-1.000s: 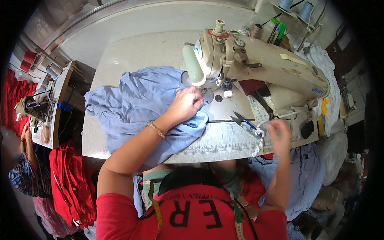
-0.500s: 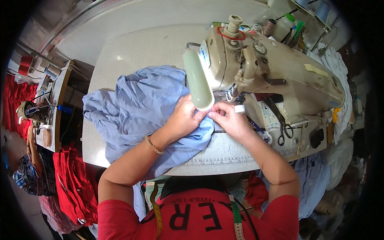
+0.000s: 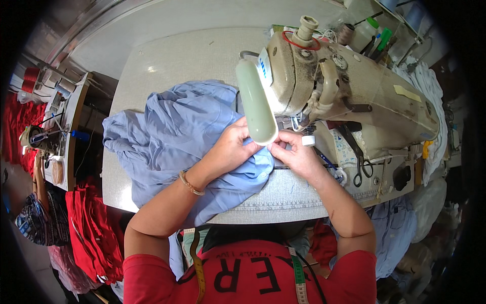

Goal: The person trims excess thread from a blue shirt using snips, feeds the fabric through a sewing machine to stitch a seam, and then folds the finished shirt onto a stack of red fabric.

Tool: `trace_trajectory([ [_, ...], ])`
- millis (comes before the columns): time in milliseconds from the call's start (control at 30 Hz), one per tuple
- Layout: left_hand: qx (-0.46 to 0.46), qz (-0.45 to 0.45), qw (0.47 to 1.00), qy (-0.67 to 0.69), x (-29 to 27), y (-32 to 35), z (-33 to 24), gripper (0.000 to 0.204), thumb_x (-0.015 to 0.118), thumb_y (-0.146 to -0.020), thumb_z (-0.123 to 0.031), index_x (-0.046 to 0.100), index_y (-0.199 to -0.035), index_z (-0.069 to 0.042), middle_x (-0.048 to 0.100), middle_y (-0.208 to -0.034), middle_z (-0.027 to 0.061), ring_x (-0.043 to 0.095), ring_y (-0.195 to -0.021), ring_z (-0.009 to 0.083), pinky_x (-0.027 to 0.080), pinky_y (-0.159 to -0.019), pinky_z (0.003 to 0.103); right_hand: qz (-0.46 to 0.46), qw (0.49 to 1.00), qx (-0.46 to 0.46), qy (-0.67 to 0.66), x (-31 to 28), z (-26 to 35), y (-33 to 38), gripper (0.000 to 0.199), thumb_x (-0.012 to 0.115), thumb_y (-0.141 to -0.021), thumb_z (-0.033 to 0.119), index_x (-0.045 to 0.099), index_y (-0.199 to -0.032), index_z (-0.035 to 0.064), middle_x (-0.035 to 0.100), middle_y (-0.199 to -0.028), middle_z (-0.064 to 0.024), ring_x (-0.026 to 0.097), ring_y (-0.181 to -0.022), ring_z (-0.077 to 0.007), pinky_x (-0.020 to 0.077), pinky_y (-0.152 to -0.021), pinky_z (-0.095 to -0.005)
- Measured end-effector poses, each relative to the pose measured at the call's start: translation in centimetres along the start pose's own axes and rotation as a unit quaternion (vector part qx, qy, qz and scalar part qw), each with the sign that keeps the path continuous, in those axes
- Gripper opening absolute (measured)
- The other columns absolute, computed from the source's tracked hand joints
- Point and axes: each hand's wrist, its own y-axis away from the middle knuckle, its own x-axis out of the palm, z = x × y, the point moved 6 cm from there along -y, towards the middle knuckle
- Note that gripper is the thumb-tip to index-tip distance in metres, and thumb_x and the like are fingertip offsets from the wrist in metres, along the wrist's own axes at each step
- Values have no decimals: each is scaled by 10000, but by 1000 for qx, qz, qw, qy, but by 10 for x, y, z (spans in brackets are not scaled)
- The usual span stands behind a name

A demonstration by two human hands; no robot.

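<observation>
A light blue shirt (image 3: 167, 131) lies bunched on the sewing table, spreading left from the sewing machine (image 3: 304, 76). My left hand (image 3: 234, 149) is closed on the cloth, its fingertips partly behind the pale green lamp (image 3: 255, 104) on the machine's head. Close beside it, just in front of the presser foot (image 3: 295, 121), my right hand (image 3: 298, 156) pinches thumb and forefinger together at the shirt's edge. What exactly sits in that pinch is too small to see. The lamp hides part of the cloth between both hands.
Black-handled scissors (image 3: 358, 157) rest beside the machine bed, right of my right hand. A ruler strip (image 3: 283, 202) runs along the front edge of the table (image 3: 167, 55). Thread spools (image 3: 346, 33) stand behind the machine. At far left, another person's arm (image 3: 40, 177) reaches toward a second machine.
The whole view has shifted slightly, so the machine and lamp appear a little further right. Both hands keep nearly the same hold close to the presser foot.
</observation>
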Motion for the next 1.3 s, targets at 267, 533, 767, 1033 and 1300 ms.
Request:
trace_trajectory([
  [267, 2, -4, 1000, -22, 2, -2, 3, 114, 703, -827, -95, 670, -891, -6, 584, -1069, 76, 551, -1040, 201, 441, -895, 301, 12, 998, 30, 52, 1, -6, 0, 158, 681, -827, 180, 650, -832, 25, 608, -629, -68, 586, -585, -187, 451, -564, -324],
  [533, -80, 73, 970, -219, 9, -19, 4, 134, 706, -752, -139, 702, -832, -32, 652, -1053, 134, 564, -1047, 298, 449, -917, 369, -8, 958, -182, 221, -9, 31, 18, 145, 626, -829, 100, 632, -973, 85, 627, -822, -100, 616, -752, -313, 452, -788, -417],
  [767, -73, 52, 970, -227, 9, -26, 2, 115, 686, -692, -139, 700, -722, -28, 678, -760, 168, 647, -771, 302, 493, -818, 371, 49, 887, -253, 384, 3, 40, 35, 225, 553, -811, 96, 633, -1020, 76, 583, -965, -49, 614, -870, -230, 423, -899, -416],
  [1033, -151, 93, 951, -254, 9, -35, -7, 152, 689, -675, -149, 698, -731, -8, 660, -686, 182, 649, -669, 310, 515, -693, 377, 23, 862, -282, 421, 5, 48, 39, 247, 538, -823, 109, 620, -1052, 69, 601, -1051, -62, 607, -981, -213, 389, -987, -465],
  [1300, 18, 77, 954, -290, -3, -2, -23, 335, 680, -825, -260, 642, -1057, -21, 577, -1188, 164, 532, -1099, 315, 427, -920, 387, 18, 878, -262, 400, 4, 45, 37, 213, 538, -840, 102, 622, -1034, 80, 630, -1070, -65, 634, -942, -201, 350, -1029, -503],
])
